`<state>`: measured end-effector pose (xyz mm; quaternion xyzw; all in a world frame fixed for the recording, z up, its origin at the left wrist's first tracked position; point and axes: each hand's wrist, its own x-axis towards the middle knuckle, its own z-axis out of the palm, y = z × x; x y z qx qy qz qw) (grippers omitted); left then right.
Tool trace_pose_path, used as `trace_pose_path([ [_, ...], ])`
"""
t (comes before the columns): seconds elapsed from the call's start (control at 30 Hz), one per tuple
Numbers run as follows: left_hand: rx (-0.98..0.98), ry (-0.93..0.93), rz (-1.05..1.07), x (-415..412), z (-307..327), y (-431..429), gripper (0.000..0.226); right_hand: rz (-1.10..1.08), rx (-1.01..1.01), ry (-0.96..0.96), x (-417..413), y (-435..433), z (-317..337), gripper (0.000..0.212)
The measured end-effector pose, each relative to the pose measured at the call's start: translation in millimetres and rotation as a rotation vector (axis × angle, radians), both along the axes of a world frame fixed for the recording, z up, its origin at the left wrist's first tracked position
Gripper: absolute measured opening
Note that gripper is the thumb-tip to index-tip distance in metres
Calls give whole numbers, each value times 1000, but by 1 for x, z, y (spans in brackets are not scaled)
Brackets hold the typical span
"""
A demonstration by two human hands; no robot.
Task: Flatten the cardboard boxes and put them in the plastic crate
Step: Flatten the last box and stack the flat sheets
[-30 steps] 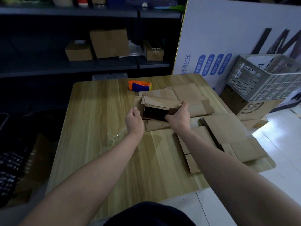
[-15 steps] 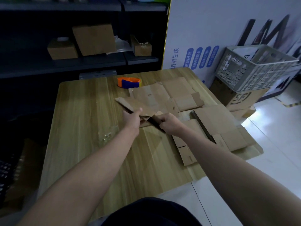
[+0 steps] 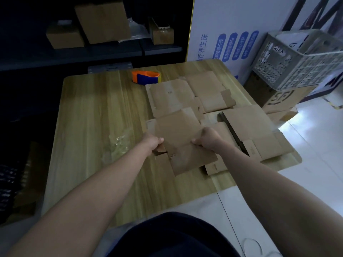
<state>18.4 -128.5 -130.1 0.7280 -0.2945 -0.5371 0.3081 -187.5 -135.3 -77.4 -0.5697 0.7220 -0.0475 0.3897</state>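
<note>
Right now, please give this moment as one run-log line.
step: flattening | left hand: grips cardboard box | right hand: grips cardboard box | plastic crate: right of table

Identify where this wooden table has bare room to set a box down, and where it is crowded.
Bare wood runs down the left half of the table, from the tape dispenser to the near edge, broken only by crumpled clear plastic. The right half is crowded with flattened boxes.

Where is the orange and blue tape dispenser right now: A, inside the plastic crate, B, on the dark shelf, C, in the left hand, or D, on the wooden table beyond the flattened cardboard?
D: the tape dispenser sits on the table near its far edge; the left hand and right hand grip a flattened cardboard box.
</note>
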Motion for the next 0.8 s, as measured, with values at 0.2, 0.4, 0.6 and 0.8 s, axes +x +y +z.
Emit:
trace_pose_path([
  [0.2, 103, -396, -307, -2, -26, 39, 58, 245, 139, 338, 6, 20, -39, 48],
  [0.4, -48, -777, -476, -11, -36, 59, 75, 510, -37, 366, 7, 20, -71, 72],
  [0.6, -9, -812, -828, -14, -53, 59, 81, 835, -35, 463, 5, 8, -97, 80],
  [0.8, 48, -857, -804, -18, -63, 62, 81, 927, -88, 531, 5, -2, -112, 92],
])
